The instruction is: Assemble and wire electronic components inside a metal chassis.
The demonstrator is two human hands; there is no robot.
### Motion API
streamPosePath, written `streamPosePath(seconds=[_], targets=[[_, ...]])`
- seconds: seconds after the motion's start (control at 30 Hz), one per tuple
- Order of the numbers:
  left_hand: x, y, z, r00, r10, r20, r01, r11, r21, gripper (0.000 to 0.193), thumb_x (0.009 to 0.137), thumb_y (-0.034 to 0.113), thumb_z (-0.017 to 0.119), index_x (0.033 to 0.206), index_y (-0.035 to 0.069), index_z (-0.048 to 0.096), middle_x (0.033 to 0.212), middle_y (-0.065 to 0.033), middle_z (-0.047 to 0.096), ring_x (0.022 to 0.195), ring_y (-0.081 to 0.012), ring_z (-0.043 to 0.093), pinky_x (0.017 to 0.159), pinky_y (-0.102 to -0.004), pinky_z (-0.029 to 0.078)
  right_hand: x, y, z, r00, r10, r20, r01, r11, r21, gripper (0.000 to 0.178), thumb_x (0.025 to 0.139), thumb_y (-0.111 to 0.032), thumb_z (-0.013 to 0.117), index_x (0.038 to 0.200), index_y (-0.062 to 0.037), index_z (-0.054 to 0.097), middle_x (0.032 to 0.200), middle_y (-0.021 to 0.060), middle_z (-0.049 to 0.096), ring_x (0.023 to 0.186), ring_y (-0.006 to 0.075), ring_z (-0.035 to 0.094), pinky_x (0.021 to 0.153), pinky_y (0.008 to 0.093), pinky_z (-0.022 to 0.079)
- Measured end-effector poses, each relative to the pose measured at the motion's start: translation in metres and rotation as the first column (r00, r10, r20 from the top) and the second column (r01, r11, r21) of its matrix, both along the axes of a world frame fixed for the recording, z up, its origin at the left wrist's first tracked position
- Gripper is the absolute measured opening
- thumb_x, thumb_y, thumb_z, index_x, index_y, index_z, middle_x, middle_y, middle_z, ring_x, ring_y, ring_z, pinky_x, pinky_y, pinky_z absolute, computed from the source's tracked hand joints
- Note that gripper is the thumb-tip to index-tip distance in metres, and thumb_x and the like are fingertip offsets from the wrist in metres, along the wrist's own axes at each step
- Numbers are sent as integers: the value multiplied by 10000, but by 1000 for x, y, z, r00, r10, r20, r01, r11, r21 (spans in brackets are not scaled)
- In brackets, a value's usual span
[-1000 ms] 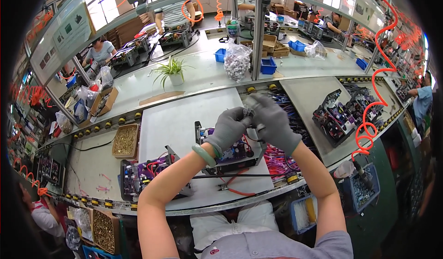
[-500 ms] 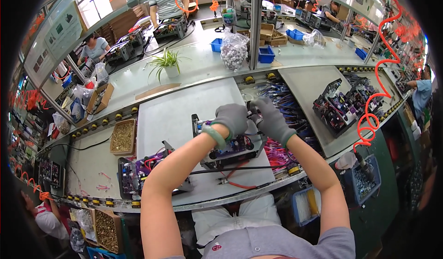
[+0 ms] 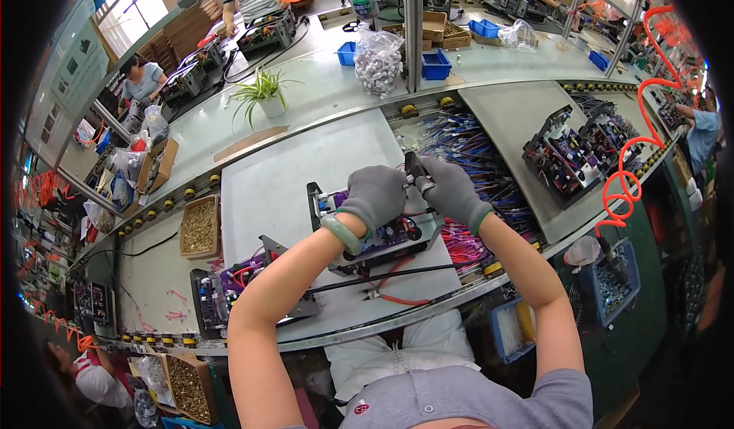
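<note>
Both hands wear grey gloves and meet above an open black chassis with purple circuit boards point(image 3: 397, 236) on the grey work board. My right hand point(image 3: 456, 192) is closed round a small dark part point(image 3: 414, 166) with a shiny metal bit, whose exact kind I cannot make out. Close against it, the fingers of my left hand point(image 3: 373, 198) are pinched together; what lies in them is hidden. A second open chassis point(image 3: 218, 295) stands left of my left forearm. Below the first chassis runs a black cable point(image 3: 397, 279), near an orange-red lead point(image 3: 401, 300).
Bundles of blue and pink wires point(image 3: 478, 177) lie right of the board. Farther right sits another chassis point(image 3: 573, 154). A tray of brass-coloured small parts point(image 3: 200, 228) is at left. An orange coiled hose point(image 3: 628, 180) hangs at right. Other people work across the bench.
The view has shifted slightly, so the bench sits a little higher and to the left. My hands stay together over the chassis, with the dark part now more plainly visible.
</note>
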State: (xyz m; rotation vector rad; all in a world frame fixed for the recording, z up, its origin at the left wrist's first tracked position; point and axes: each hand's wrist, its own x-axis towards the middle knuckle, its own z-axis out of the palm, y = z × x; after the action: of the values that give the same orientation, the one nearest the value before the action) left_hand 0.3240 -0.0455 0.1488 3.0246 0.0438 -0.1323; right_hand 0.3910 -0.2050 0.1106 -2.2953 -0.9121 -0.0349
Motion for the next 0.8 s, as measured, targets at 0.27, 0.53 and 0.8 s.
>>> streamPosePath(seconds=[0.27, 0.53, 0.8], targets=[[-1, -3, -13, 983, -84, 162, 78, 996, 48, 170, 824, 215, 610, 856, 94, 725, 820, -147, 710, 779, -324, 709, 701, -431, 559, -9, 5, 9, 1000, -27, -12, 28, 998, 62, 166, 862, -128, 571, 992, -48, 637, 854, 228, 665, 826, 419, 651, 742, 499, 510], [-34, -7, 24, 988, -25, 152, 47, 989, -140, 299, 939, 275, 485, 946, 50, 682, 865, -187, 698, 838, -376, 683, 751, -475, 542, -13, -14, 42, 958, 161, 236, -206, 962, 181, 178, 847, -203, 674, 971, -74, 679, 893, 131, 664, 866, 352, 651, 735, 456, 515], [-25, 8, 9, 977, 79, 196, 75, 737, -672, 288, 902, 279, 608, 1030, 36, 697, 912, -181, 713, 830, -373, 680, 767, -432, 539, -9, -16, 51, 969, 167, 181, -197, 967, 164, 120, 808, -194, 729, 806, -85, 679, 829, 88, 631, 812, 309, 628, 706, 412, 501]])
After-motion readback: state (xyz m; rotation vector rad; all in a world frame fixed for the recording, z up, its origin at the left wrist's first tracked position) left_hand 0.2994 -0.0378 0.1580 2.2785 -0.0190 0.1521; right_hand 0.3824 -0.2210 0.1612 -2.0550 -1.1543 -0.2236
